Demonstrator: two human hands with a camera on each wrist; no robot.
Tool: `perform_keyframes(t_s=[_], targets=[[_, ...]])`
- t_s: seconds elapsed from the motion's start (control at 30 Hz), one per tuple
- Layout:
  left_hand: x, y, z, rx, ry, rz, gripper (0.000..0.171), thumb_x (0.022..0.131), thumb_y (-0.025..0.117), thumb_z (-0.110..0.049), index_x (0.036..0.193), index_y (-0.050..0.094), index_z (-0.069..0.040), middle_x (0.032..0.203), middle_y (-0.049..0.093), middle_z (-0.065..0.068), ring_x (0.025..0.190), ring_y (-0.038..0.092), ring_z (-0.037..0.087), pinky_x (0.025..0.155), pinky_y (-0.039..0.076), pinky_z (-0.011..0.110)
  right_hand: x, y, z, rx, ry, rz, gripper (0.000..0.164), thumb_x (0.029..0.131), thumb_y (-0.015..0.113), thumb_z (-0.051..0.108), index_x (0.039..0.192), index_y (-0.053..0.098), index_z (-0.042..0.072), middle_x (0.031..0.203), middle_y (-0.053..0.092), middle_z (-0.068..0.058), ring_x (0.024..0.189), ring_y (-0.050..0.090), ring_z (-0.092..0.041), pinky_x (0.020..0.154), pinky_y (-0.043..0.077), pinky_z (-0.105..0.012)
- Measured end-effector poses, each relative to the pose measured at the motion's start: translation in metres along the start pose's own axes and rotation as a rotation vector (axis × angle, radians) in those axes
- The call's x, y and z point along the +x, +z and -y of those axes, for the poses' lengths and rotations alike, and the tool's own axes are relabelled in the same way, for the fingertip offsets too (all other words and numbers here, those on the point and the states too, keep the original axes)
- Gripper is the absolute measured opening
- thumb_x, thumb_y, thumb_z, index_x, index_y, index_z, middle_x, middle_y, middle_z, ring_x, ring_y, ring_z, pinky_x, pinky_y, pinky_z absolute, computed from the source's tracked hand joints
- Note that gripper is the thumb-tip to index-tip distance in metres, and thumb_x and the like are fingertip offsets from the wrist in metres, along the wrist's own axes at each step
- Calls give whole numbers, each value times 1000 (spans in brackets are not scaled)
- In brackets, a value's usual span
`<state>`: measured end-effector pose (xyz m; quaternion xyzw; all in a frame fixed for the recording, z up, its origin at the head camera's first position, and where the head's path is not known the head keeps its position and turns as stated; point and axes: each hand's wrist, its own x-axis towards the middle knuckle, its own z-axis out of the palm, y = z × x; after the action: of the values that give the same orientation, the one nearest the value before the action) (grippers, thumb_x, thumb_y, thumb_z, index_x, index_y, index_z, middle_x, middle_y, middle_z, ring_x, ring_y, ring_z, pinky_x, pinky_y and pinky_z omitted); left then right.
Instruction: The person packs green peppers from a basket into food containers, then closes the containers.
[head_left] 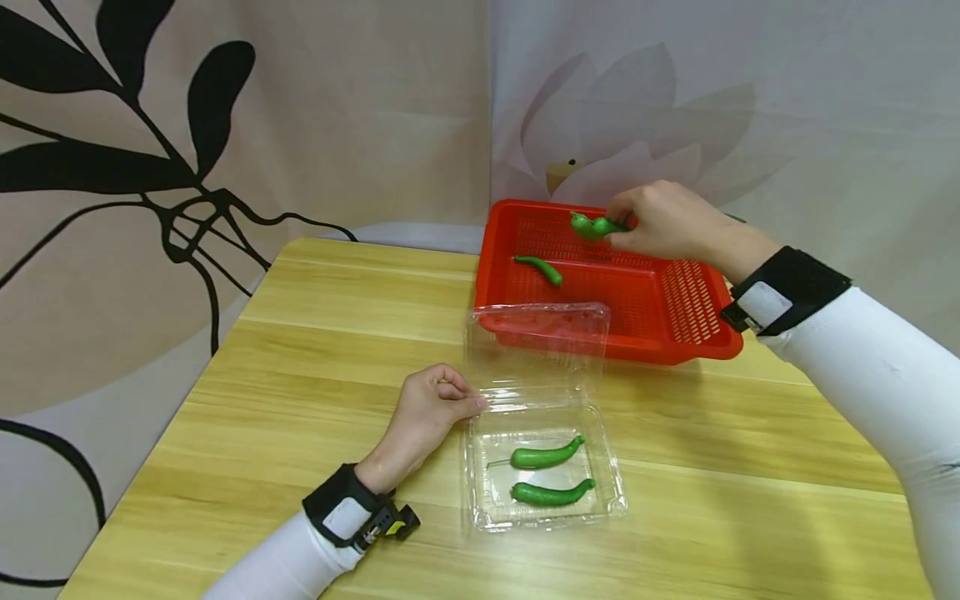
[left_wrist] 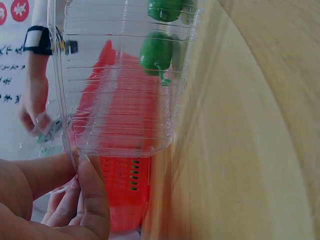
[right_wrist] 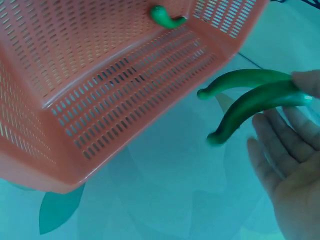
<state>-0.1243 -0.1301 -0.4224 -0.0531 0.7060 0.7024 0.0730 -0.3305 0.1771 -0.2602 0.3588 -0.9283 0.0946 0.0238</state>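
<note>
Peppers (right_wrist: 260,102), 2 green ones, are in the R hand (head_left: 667,218), pinched tog. btw thumb & fingers w/ their other ends sticking out free, up by the far side of the red basket (head_left: 630,296). One more pepper (head_left: 542,269) lies in the basket, toward its L side; 2 others, an upper pepper (head_left: 545,456) & a lower pepper (head_left: 552,494), lie side by side, apart, in the clear box (head_left: 551,526) on the table (head_left: 337,350). L hand (head_left: 435,412) pinches the box's edge near the hinge, lid (head_left: 536,350) open toward the basket. Main risk is prob. a slip: skins look smooth & the pair is gripped near one end only, so one could roll out if the fingers ease off or squeeze unevenly. Box looks thin & light, so a tug from L hand could skid or tip it & set the loose pair rolling. Lid overlaps the basket's near rim in head view; can't tell if they touch, but if so, a bump to the basket could shift the box too. R wrist strap (head_left: 791,287) might also snag the rim if that arm comes across low.
</note>
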Motion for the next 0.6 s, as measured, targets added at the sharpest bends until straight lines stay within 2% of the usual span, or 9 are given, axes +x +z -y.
perform_keyframes(t_s=[0.17, 0.33, 0.43, 0.6], targets=[[1, 1, 2, -18, 1, 9, 21, 86, 79, 10, 91, 61, 1, 87, 77, 16, 77, 71, 18, 70, 60, 25, -17, -5, 1, 121, 63, -100, 17, 91, 73, 19, 101, 73, 5, 90, 69, -8, 82, 57, -24, 71, 44, -35], [1, 1, 2, -25, -14, 9, 22, 85, 79, 11, 91, 61, 1, 86, 77, 15, 77, 71, 18, 71, 60, 25, -34, -5, 4, 205, 81, -172, 20, 91, 75, 19, 106, 72, 5, 98, 73, -10, 89, 63, -26, 75, 46, -27], [0, 1, 2, -25, -18, 7, 22, 85, 79, 11, 91, 61, 1, 86, 77, 14, 78, 71, 18, 71, 60, 26, -44, -6, 8, 238, 65, -240, 18, 89, 77, 15, 104, 73, 6, 96, 74, -8, 88, 65, -24, 73, 46, -21], [-1, 1, 1, -19, -18, 11, 22, 85, 79, 10, 92, 61, 1, 87, 77, 14, 79, 71, 18, 71, 61, 26, -62, -6, 19, 267, -36, -356, 16, 84, 79, 1, 98, 72, 3, 88, 75, -4, 82, 65, -4, 68, 48, -13]])
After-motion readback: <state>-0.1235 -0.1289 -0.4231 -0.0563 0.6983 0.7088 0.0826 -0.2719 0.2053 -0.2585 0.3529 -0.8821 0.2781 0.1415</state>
